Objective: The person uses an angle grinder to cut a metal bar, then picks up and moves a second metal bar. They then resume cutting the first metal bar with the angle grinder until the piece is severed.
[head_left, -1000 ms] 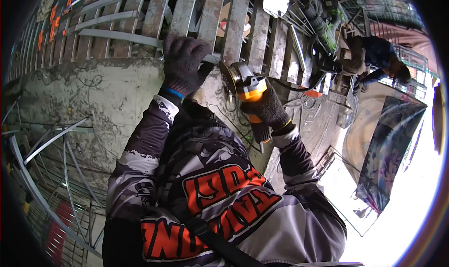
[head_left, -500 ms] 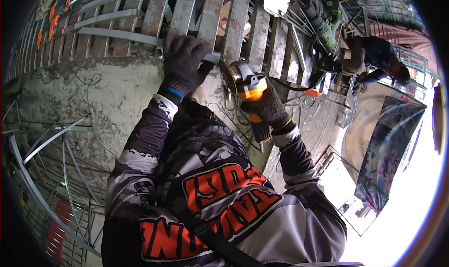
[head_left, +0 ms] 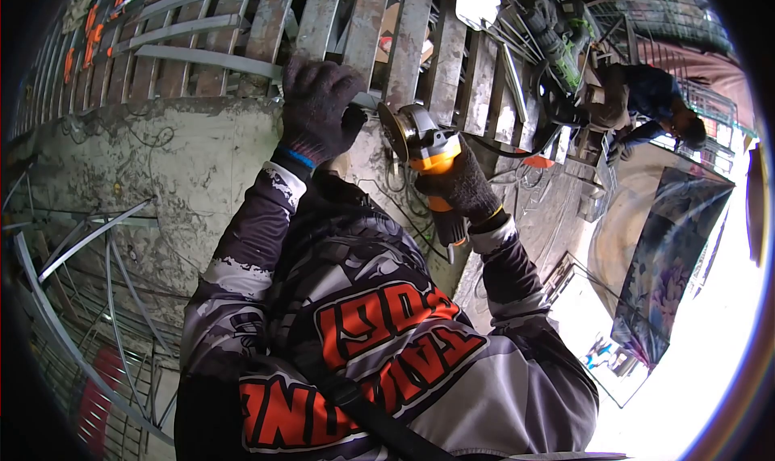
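Observation:
My left hand point(head_left: 316, 106), in a dark knit glove, is closed round a flat grey metal bar point(head_left: 208, 60) that lies across the slatted bench point(head_left: 311, 27). A short end of the bar sticks out past my thumb. Close to that end is the disc of an orange and black angle grinder point(head_left: 436, 156); a small gap seems to lie between them. My right hand point(head_left: 464, 185), gloved too, is wrapped round the grinder's body. The disc faces left, and no sparks show.
Another person point(head_left: 658, 102) crouches at the upper right. Green and black tools point(head_left: 565, 57) and cables lie on the bench's right part. Curved metal frames point(head_left: 60, 316) stand at the lower left. A floral cloth point(head_left: 670, 259) hangs at the right.
The other person's head and arm have shifted slightly. My hands, the bar and the grinder have hardly moved.

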`<state>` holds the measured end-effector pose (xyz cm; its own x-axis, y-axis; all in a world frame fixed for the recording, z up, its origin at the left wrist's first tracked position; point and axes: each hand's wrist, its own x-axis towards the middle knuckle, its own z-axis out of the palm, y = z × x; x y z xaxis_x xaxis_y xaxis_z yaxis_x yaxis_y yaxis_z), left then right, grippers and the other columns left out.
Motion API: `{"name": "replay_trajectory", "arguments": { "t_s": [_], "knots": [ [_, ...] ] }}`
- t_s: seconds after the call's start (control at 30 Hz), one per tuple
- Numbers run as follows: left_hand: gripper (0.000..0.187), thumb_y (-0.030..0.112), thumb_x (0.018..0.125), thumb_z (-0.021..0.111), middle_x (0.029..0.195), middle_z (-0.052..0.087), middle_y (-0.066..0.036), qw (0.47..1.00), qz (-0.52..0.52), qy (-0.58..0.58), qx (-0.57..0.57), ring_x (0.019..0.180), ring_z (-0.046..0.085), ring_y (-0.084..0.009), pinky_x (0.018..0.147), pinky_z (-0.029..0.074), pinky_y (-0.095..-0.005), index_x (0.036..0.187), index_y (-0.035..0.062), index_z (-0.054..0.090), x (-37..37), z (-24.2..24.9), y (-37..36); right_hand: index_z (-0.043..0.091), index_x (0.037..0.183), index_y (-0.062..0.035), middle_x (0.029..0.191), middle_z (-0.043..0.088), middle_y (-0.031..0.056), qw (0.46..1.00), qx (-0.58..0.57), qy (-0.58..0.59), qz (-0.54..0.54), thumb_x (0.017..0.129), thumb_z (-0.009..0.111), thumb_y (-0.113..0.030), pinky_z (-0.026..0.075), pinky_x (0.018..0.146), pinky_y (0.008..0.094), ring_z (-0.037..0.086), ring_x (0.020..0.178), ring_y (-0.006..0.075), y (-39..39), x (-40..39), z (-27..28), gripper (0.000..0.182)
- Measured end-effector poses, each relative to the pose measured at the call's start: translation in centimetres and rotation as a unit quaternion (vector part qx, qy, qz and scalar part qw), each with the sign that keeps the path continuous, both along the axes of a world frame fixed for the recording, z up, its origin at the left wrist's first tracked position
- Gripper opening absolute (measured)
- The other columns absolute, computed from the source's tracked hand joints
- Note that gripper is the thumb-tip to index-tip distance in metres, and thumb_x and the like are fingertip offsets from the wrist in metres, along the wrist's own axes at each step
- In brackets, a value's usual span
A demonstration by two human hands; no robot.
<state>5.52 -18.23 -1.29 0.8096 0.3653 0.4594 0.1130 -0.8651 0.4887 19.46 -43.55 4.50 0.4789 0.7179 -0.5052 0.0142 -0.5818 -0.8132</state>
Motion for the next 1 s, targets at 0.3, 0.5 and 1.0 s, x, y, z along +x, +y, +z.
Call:
{"name": "replay_trajectory", "arguments": {
  "t_s": [0.3, 0.5, 1.0],
  "knots": [
    [0.037, 0.016, 0.075, 0.073, 0.119, 0.068, -0.004, 0.998, -0.011, -0.056, 0.012, 0.116, 0.062, -0.0293, 0.117, 0.034, -0.0576, 0.112, 0.017, 0.073, 0.0, -1.0, 0.4, 0.05, 0.133, -0.0067, 0.116, 0.065, 0.008, 1.0, 0.015, 0.011, -0.008, 0.067, 0.093, -0.008, 0.055, 0.093, 0.0388, 0.063, 0.104, 0.0205, -0.1, 0.1, -0.6, 0.078],
    [0.036, 0.016, 0.075, 0.073, 0.118, 0.067, -0.004, 0.998, -0.008, -0.054, 0.012, 0.115, 0.062, -0.0287, 0.114, 0.035, -0.0565, 0.111, 0.0173, 0.073, 0.1, -0.7, 0.3, 0.05, 0.132, -0.0064, 0.114, 0.065, 0.0085, 1.0, 0.021, 0.005, -0.005, 0.068, 0.092, -0.009, 0.055, 0.092, 0.0385, 0.064, 0.101, 0.0215, -0.5, 0.3, -1.1, 0.077],
    [0.036, 0.016, 0.074, 0.073, 0.118, 0.068, -0.004, 0.998, -0.005, -0.056, 0.014, 0.115, 0.062, -0.029, 0.114, 0.035, -0.0569, 0.11, 0.0167, 0.073, 0.1, -0.9, 0.3, 0.05, 0.132, -0.0067, 0.116, 0.065, 0.008, 1.0, 0.017, 0.004, 0.0, 0.067, 0.092, -0.007, 0.054, 0.094, 0.0388, 0.063, 0.104, 0.0204, 0.1, 0.3, -0.2, 0.078]
  ]
}}
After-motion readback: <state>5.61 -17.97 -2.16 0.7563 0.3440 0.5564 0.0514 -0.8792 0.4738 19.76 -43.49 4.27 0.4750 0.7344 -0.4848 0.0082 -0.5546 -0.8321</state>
